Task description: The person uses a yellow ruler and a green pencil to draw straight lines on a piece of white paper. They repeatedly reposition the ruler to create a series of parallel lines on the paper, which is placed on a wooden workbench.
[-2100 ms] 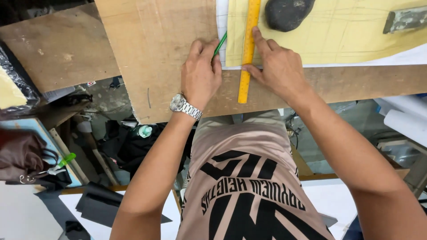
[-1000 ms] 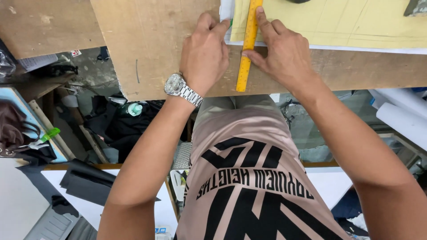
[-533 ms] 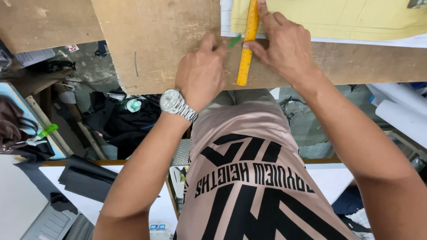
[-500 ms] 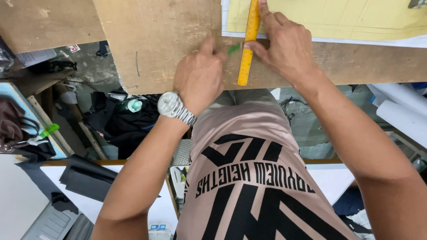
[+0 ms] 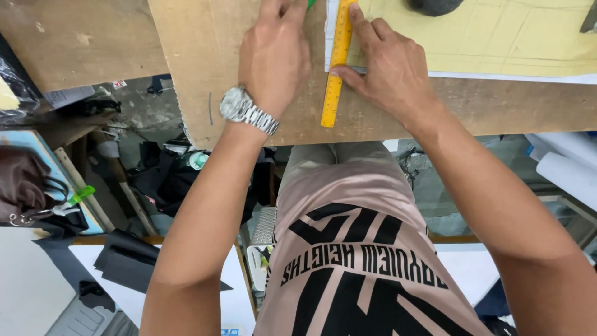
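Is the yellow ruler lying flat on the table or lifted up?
Flat: the yellow ruler lies on the workbench, pinned by the right hand.

A dark round thing (image 5: 435,5) sits up top. White paper rolls (image 5: 569,171) lie low, near black cloth (image 5: 127,264).

The green tool (image 5: 310,4) in the left hand's (image 5: 273,56) grip is cropped.

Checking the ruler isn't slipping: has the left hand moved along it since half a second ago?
Yes. The left hand has slid farther from the board's near edge, up along the yellow ruler.
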